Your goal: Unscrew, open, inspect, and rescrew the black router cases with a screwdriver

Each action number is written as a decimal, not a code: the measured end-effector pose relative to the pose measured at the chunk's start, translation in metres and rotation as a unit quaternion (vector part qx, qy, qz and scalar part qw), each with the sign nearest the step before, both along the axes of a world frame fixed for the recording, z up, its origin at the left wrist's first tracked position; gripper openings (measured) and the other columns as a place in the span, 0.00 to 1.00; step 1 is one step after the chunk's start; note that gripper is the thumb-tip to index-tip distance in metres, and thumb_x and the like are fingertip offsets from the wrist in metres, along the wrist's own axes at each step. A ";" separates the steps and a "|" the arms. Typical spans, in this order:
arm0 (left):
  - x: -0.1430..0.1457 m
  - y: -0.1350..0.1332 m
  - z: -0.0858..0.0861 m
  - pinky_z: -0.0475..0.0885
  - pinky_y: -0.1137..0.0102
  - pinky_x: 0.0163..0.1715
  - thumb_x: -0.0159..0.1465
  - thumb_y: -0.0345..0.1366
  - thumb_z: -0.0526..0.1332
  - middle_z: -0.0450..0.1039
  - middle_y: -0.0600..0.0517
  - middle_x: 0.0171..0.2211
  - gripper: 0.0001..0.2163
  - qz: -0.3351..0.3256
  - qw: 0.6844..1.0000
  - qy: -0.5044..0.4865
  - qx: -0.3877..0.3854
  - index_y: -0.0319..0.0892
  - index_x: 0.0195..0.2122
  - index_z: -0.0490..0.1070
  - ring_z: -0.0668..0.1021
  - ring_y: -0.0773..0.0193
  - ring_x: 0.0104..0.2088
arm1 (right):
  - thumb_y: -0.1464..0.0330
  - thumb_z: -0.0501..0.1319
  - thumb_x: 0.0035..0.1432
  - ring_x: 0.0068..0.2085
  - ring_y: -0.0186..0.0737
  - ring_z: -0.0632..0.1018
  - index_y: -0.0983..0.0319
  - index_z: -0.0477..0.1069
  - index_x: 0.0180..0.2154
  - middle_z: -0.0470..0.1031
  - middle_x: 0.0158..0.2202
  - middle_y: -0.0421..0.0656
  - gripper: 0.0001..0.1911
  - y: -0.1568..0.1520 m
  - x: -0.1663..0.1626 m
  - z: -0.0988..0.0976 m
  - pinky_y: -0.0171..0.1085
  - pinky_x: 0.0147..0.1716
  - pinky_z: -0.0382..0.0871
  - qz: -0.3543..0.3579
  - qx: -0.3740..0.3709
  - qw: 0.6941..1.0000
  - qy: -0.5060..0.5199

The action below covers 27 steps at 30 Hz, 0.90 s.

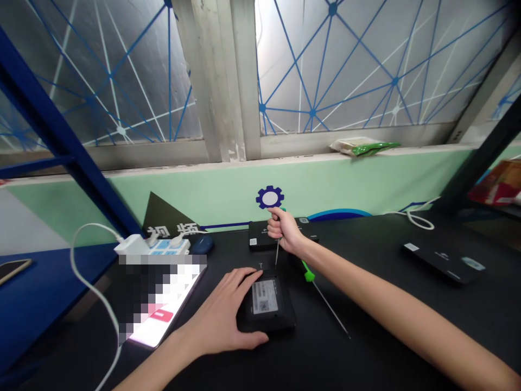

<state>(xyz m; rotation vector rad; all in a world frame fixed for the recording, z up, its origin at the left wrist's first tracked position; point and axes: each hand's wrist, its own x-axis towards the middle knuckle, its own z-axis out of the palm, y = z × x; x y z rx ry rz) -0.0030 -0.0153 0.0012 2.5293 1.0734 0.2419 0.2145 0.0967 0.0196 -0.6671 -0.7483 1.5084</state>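
A black box-shaped device (285,309) with a white label (265,297) lies on the black table in front of me. My left hand (228,312) grips its left side, fingers at the far edge and thumb at the near edge. Above the far edge, my right hand (284,231) is closed in a fist around a screwdriver (277,253). Its handle is mostly hidden, and its thin shaft points down to the device's far right corner. A second screwdriver with a green handle (310,275) rests on the table under my right forearm. Something tiny, perhaps a screw (261,265), shows near my left fingertips.
Behind my right hand lies a flat black box (260,243); another flat black box (442,264) is at right. On the left are a lit tablet (163,320), a power strip (169,247) with white cable, a dark blue mouse (202,244) and a phone (14,270).
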 end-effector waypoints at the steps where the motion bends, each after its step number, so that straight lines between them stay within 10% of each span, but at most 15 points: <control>1: 0.000 0.000 -0.001 0.51 0.41 0.64 0.55 0.58 0.67 0.51 0.46 0.68 0.45 -0.001 1.000 0.000 -0.002 0.54 0.70 0.49 0.57 0.37 0.66 | 0.66 0.63 0.52 0.14 0.23 0.45 0.57 0.50 0.23 0.44 0.12 0.25 0.20 0.000 0.000 0.000 0.27 0.12 0.38 0.002 -0.001 1.000 0.000; 27: 0.001 -0.003 0.003 0.53 0.44 0.64 0.54 0.56 0.68 0.53 0.47 0.67 0.43 0.007 1.000 -0.009 -0.001 0.55 0.68 0.52 0.59 0.39 0.65 | 0.59 0.69 0.53 0.15 0.23 0.47 0.58 0.52 0.23 0.48 0.14 0.27 0.26 -0.040 -0.025 0.013 0.28 0.14 0.38 0.036 0.184 0.980 -0.068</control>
